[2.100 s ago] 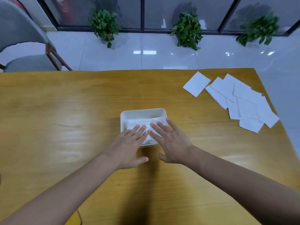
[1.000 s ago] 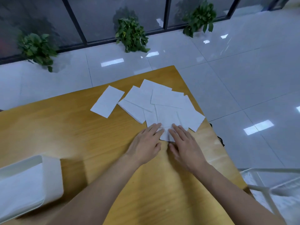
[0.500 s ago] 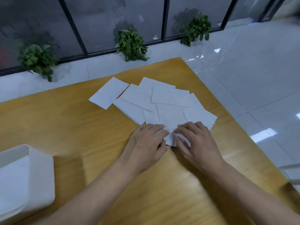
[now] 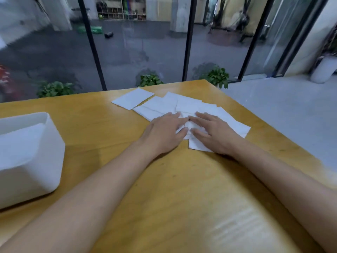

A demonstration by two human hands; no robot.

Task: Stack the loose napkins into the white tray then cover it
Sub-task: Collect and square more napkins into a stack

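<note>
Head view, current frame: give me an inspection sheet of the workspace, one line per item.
Surface: wooden table, yellowish and glossy.
Job's things: loose napkins spread overlapping near the far right corner, one napkin at the spread's left end; white tray at left, uncovered; no lid seen.
Clutter: nothing seen.
Grippers: left hand and right hand both flat on the nearest napkins, fingertips close together.
Cables: nothing seen.
Surroundings: glass wall with dark frames; potted plants behind the table.

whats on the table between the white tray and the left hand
Only bare table, in the head view; the left hand rests on the loose napkins right of the white tray.
</note>
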